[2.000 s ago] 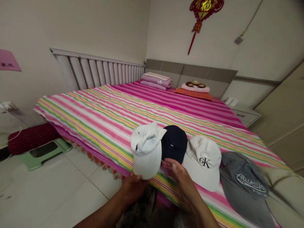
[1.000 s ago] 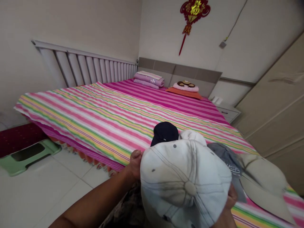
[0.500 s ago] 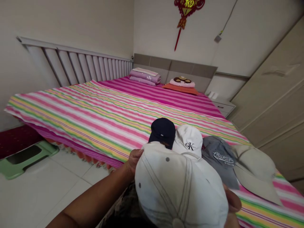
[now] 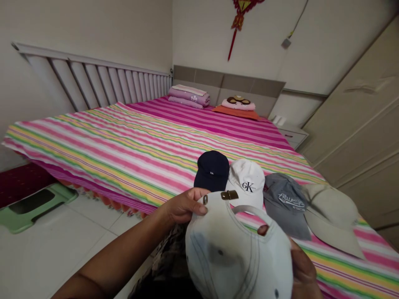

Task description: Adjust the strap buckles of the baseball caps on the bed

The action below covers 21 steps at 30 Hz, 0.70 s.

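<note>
At the striped bedspread's [image 4: 124, 153] near edge: off-white baseball cap [image 4: 224, 249] — left hand [image 4: 188, 204] pinching its back rim, right hand [image 4: 304, 265] clasping its right side, fingers mostly hidden. Laid left to right — navy cap [image 4: 213, 167], monogrammed white cap [image 4: 249, 173], grey lettered cap [image 4: 283, 187], beige cap [image 4: 338, 211]; four down, one held.

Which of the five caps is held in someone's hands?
The pale cap with the metal buckle, gripped by the left hand and right hand. The navy cap, white lettered cap, grey cap and beige cap rest on the bed.
</note>
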{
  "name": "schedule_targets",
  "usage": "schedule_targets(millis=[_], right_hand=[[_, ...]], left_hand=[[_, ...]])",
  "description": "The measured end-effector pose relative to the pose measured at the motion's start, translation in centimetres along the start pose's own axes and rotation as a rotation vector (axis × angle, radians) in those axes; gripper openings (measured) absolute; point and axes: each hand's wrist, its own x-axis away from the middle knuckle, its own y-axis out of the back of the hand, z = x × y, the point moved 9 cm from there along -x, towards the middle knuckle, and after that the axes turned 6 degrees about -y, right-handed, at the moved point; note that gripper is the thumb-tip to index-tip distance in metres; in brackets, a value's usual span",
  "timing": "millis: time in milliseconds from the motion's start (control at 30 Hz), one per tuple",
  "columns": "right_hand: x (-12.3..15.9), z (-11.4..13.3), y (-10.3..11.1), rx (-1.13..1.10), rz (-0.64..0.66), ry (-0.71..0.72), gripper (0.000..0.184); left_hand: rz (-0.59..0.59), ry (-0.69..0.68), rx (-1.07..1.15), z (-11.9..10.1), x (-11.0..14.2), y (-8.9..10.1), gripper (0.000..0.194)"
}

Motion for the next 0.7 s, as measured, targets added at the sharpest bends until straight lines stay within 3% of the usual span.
schedule_targets(millis=[100, 167, 300, 533, 700], right_hand=[[0.3, 0.4, -2.6, -0.129, 0.151, -0.065, 0.029], [0.5, 1.3, -4.1, -0.19, 0.235, -0.02, 0.024], [0.7, 1.8, -5.9, -0.217, 0.346, 0.042, 0.03], [0.7, 1.9, -6.4, -0.221, 0.259, 0.07, 0.018], [0.6, 1.8, -5.9, -0.242, 0.239, 0.046, 0.029]], left_hand=[[-0.103, 0.044, -0.056, 0.5, 0.2, 0.5, 0.035], [-0.169, 0.078, -0.11, 0.6, 0.4, 0.8, 0.034], [-0.151, 0.106, -0.23, 0.4, 0.6, 0.5, 0.027], [-0.05, 0.062, -0.328, -0.1, 0.4, -0.2, 0.032], [-0.052, 0.033, -0.36, -0.4, 0.4, -0.5, 0.033]])
